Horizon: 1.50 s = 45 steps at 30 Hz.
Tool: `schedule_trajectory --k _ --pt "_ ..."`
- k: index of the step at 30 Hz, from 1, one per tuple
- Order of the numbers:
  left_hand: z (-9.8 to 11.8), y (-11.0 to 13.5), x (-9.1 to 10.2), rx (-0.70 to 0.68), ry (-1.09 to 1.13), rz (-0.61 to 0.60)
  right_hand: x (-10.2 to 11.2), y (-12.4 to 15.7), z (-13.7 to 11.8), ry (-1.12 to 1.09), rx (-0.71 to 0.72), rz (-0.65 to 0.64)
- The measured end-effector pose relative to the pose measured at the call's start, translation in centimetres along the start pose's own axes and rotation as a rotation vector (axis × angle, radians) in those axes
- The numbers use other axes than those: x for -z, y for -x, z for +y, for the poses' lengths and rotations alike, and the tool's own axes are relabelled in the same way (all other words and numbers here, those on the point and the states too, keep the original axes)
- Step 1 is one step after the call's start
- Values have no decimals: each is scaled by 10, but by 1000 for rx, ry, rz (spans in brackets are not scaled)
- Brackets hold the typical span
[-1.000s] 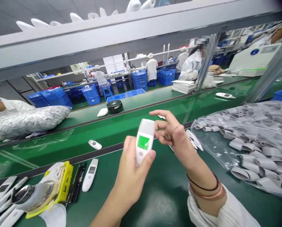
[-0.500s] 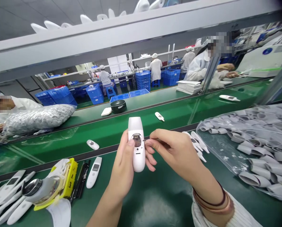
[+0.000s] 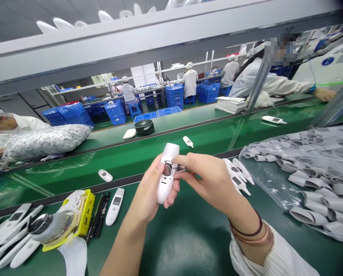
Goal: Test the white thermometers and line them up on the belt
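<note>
Now | left hand [image 3: 147, 193] grips thermometer [image 3: 165, 177], newly tilted | right hand [image 3: 210, 182] pinched shut at its back

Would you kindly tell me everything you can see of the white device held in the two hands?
The white device is a slim, glossy, plastic-looking wand with a rounded top, tilted slightly right above the green bench. A round recess with something metallic inside faces the camera. The left hand grips its lower body; the right hand touches it at the recess.
</note>
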<state>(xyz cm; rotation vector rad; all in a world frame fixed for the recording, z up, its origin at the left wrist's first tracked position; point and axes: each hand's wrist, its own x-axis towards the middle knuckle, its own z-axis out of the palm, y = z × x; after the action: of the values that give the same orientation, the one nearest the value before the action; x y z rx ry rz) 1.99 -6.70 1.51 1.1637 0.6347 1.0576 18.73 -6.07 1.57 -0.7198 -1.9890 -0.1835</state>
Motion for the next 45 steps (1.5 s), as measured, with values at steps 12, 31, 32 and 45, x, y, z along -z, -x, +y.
schedule_trajectory --k 12,31,32,45 --pt "1 12 -4 80 -3 -118 -5 6 -1 -202 55 270" --pt "-11 24 -23 -197 -539 211 -17 -5 -19 -809 -659 54" --pt "-12 23 -24 -197 -573 229 -17 -6 -18 -854 -702 18" --pt "-25 15 -33 -130 -587 145 -12 7 -16 -930 -813 56"
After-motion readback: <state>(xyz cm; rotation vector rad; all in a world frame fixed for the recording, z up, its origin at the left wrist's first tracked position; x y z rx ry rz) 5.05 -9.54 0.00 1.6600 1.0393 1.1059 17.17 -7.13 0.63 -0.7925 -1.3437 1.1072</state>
